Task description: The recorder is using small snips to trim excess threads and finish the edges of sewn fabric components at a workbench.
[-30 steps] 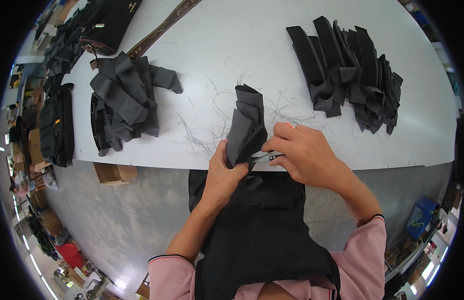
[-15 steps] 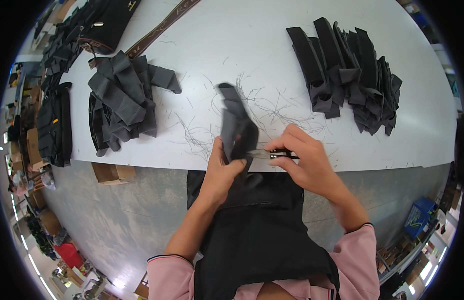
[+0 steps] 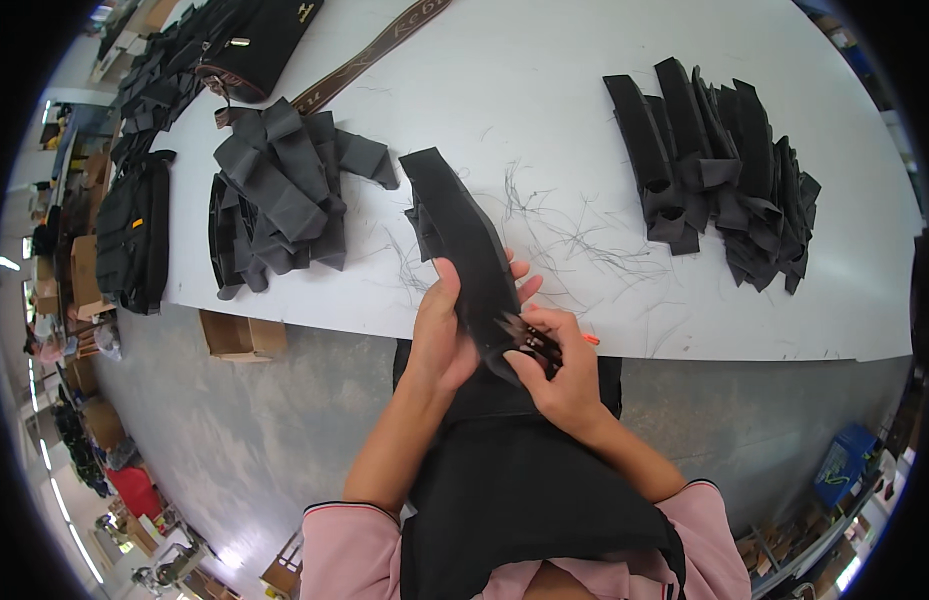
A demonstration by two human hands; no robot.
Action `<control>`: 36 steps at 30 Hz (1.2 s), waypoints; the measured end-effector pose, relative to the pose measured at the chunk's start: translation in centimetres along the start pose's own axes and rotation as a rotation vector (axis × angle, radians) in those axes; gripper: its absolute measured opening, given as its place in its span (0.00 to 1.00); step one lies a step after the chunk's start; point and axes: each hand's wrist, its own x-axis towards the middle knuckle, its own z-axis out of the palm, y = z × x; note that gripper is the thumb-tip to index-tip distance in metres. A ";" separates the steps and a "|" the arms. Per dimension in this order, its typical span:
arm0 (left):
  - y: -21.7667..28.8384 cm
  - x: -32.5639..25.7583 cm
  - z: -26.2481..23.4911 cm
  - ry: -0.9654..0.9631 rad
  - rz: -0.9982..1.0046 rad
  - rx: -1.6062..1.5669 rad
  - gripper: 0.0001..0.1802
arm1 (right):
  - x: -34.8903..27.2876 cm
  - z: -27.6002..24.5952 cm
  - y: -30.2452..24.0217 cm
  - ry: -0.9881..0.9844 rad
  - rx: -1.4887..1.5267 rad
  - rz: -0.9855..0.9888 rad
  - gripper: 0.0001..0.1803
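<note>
Left hand (image 3: 446, 330): grip closed on a black strap (image 3: 464, 240) raised over the desk (image 3: 544, 110) edge. Right hand (image 3: 559, 370): grip closed on small snips (image 3: 532, 338) at the strap's lower end.

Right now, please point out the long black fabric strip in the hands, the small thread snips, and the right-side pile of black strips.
long black fabric strip (image 3: 462, 235), head view, middle
small thread snips (image 3: 536, 340), head view, blades
right-side pile of black strips (image 3: 719, 170), head view, centre

Person wearing pink short-sleeved top, dark trim edging sleeve cuffs; black apron covering front; forearms bare; left hand (image 3: 446, 335), right hand (image 3: 561, 378) wearing no gloves.
</note>
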 end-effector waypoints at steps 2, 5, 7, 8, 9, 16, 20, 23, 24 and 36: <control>0.2 0.1 0.2 -0.011 0.015 -0.020 0.39 | 0.2 -0.7 -0.4 0.098 -0.333 -0.287 0.13; 0.3 0.2 0.3 -0.022 0.021 -0.063 0.39 | 0.1 -1.8 -0.7 0.070 -0.490 -0.409 0.16; 0.2 0.2 0.4 -0.021 0.013 -0.084 0.39 | 0.1 -2.0 -0.6 0.070 -0.487 -0.441 0.16; 0.1 0.1 0.4 -0.024 0.008 -0.081 0.38 | 0.1 -2.0 -0.5 0.069 -0.483 -0.471 0.17; 0.1 0.1 0.5 -0.028 0.004 -0.078 0.38 | 0.1 -2.0 -0.6 0.068 -0.482 -0.471 0.17; -0.1 -0.1 0.6 -0.003 -0.006 -0.100 0.39 | 0.1 -1.9 -0.5 0.051 -0.584 -0.592 0.16; 0.0 -0.2 0.7 0.011 -0.004 -0.111 0.38 | -0.3 -1.9 -0.3 0.145 -0.554 -0.654 0.16; 0.0 -0.2 0.6 0.012 -0.008 -0.106 0.38 | 0.0 -1.7 -0.6 0.092 -0.565 -0.638 0.16; 0.1 -0.3 0.6 0.011 -0.010 -0.096 0.38 | 0.0 -1.7 -0.6 0.091 -0.566 -0.640 0.16; 0.2 -0.9 0.4 -0.098 0.003 -0.046 0.32 | 2.2 -1.6 -2.3 0.072 -0.377 -0.329 0.14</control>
